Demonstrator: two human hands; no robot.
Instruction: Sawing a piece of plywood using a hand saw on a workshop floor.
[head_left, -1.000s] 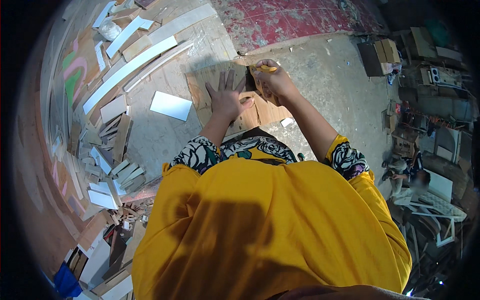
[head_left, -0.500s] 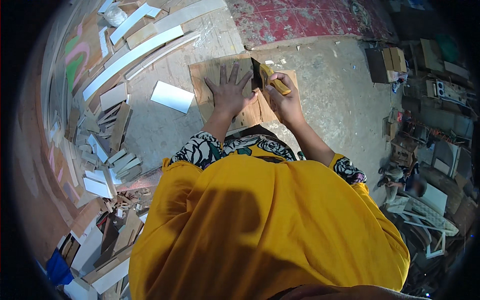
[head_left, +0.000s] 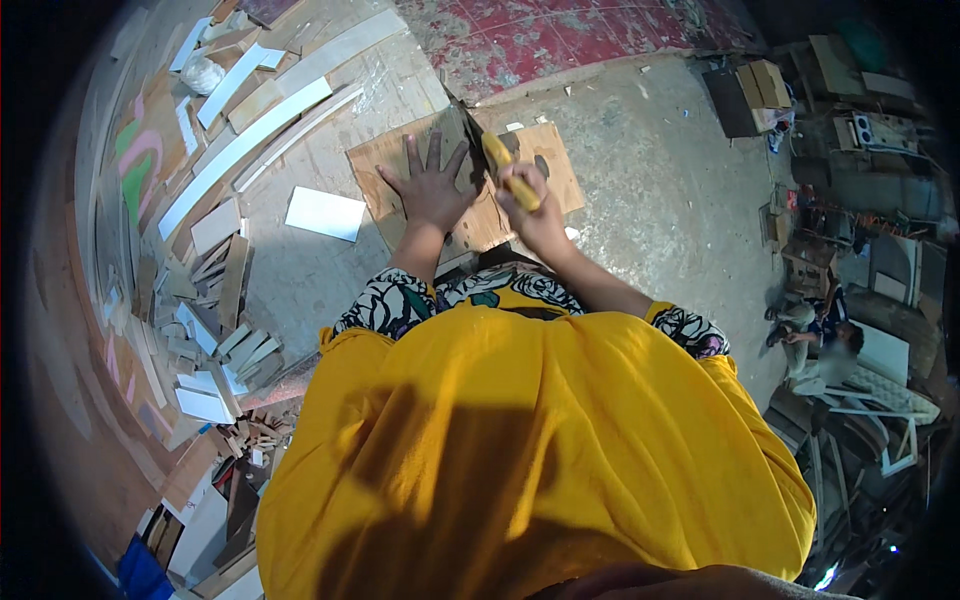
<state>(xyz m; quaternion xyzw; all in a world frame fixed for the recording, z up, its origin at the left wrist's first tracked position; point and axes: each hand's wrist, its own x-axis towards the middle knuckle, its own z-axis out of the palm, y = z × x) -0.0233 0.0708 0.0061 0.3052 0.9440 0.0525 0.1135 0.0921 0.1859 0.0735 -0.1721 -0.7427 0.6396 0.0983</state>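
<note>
My left hand (head_left: 435, 193) lies flat, fingers spread, pressing on a brown wooden board (head_left: 375, 160). In my right hand (head_left: 535, 212) is the yellow handle of a handsaw (head_left: 497, 150), with my fingers wrapped around it. The saw's dark blade stands along the right side of my left hand and points away from me; how deep it sits in the wood I cannot tell. Right of the blade, a lighter stretch of wood (head_left: 562, 170) shows; whether it is joined to the board is hidden by the saw and hand.
A white rectangular panel (head_left: 325, 214) lies left of the board. Long white strips (head_left: 250, 150) and many wood offcuts (head_left: 235, 280) crowd the left. Far right, a person (head_left: 825, 325) sits near stacked furniture parts. A cardboard box (head_left: 768, 83) stands at the upper right.
The view has turned slightly. My right hand and the saw have shifted left and a little nearer to me, and more of the blade shows. My left hand stays flat on the board.
</note>
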